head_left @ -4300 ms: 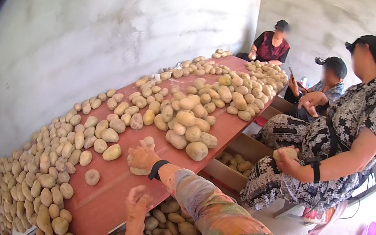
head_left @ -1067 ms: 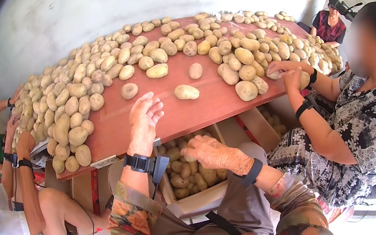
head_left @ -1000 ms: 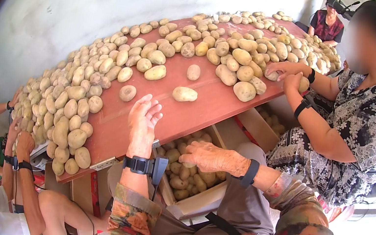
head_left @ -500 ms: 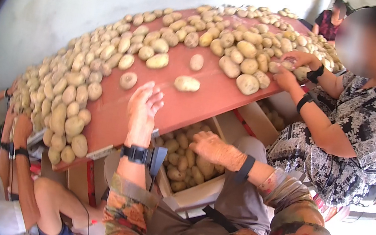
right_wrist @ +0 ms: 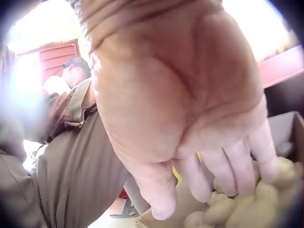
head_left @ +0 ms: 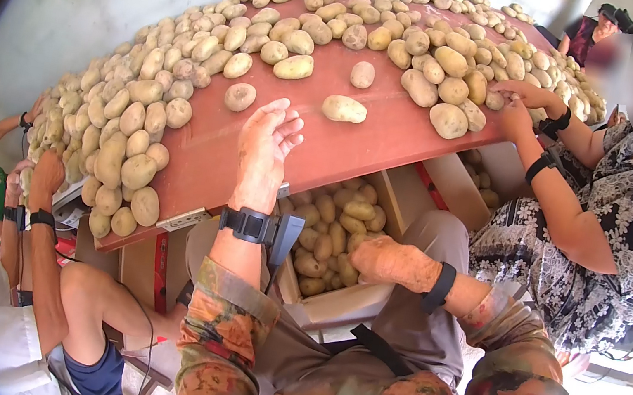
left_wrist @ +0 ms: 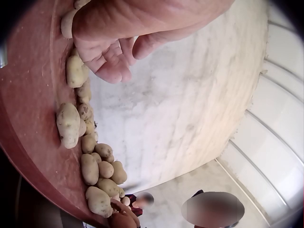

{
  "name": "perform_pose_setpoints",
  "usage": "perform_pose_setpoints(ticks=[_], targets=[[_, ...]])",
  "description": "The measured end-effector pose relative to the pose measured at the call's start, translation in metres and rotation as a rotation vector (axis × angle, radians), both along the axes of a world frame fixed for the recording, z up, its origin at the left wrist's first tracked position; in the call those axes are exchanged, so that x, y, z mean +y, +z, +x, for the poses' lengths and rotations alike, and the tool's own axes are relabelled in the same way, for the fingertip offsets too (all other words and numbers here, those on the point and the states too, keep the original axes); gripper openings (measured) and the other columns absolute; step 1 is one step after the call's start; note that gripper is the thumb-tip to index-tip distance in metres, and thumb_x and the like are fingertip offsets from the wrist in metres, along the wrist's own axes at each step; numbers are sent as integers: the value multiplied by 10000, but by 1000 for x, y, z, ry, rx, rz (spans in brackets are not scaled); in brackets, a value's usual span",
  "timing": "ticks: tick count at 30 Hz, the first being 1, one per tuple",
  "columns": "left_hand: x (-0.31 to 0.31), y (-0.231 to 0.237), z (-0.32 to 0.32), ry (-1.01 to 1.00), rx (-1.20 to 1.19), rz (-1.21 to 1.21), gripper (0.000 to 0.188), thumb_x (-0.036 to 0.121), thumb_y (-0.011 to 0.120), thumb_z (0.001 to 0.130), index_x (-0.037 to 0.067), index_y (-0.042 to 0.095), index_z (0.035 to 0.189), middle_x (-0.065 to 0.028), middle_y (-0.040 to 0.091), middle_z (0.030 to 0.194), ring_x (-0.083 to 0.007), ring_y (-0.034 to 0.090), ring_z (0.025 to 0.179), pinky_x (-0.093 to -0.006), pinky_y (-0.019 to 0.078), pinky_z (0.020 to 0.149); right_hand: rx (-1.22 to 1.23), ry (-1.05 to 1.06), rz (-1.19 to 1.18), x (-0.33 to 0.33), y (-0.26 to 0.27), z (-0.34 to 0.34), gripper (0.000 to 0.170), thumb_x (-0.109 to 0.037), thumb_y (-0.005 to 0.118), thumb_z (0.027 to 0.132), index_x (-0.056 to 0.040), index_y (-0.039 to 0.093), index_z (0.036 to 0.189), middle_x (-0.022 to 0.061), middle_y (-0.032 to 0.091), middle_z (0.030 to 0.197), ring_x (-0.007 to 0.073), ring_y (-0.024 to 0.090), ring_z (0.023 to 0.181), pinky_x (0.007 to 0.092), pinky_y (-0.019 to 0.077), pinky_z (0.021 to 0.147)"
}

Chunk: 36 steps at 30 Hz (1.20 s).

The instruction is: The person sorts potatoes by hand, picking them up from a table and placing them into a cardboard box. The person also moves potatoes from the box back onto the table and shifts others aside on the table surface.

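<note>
In the head view my left hand (head_left: 266,139) is raised over the near edge of the red table (head_left: 253,174), palm up with fingers loosely bent. The left wrist view shows this hand (left_wrist: 142,28) holding nothing. A lone potato (head_left: 345,108) lies on the table just beyond it, and another potato (head_left: 240,97) sits to its left. My right hand (head_left: 390,260) hangs at the right side of a box (head_left: 332,305) of potatoes below the table edge. Seen from the right wrist, its palm (right_wrist: 185,95) is bare, and the extended fingers point down towards potatoes (right_wrist: 242,209) in the box.
A large heap of potatoes (head_left: 125,140) covers the table's left end, and another pile (head_left: 447,65) lies towards the right. At right, a person in a patterned dress (head_left: 581,267) handles potatoes. Someone in shorts (head_left: 83,364) sits at left. More people sit farther off.
Earlier my right hand gripped a potato on the table; it has since come back over the box and drifted right. My left hand has risen and turned palm up. The head view has shifted.
</note>
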<state>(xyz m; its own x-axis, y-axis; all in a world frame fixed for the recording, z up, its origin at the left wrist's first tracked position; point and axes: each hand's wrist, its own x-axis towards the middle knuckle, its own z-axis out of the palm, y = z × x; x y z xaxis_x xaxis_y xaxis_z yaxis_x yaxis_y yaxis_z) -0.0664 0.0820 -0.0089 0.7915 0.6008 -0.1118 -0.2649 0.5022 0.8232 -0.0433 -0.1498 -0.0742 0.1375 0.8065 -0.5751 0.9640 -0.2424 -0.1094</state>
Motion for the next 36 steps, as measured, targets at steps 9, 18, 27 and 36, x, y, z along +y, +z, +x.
perform_pose_setpoints(ticks=[9,18,27,36], targets=[[0,0,0,11,11,10,325,153,532,894,5,545,1183,-90,612,1002,-188,608,889,-334,496,768,-29,-97,-167,23,-44,25,239,-146,654,743,-39,720,947,138,699,958,290,672,920,424,542,755],[13,-26,2,-44,-47,21,420,240,619,871,57,540,1241,-62,617,1080,-191,587,968,-335,473,818,-297,-253,121,27,-147,78,219,-118,577,806,-87,738,952,156,697,996,278,688,900,460,555,633],[-4,1,-6,-14,29,-3,367,216,612,882,59,560,1210,-23,612,983,-142,592,876,-298,471,750,-34,-208,-62,38,-24,57,462,-101,593,835,-8,531,1283,200,458,1381,322,532,1199,483,482,906],[0,-7,-6,-10,-13,-9,329,164,615,874,51,564,1178,-46,627,968,-161,606,864,-304,491,725,-265,-417,17,48,-109,73,532,-208,579,885,-43,455,1375,198,492,1361,363,511,1207,534,459,863]])
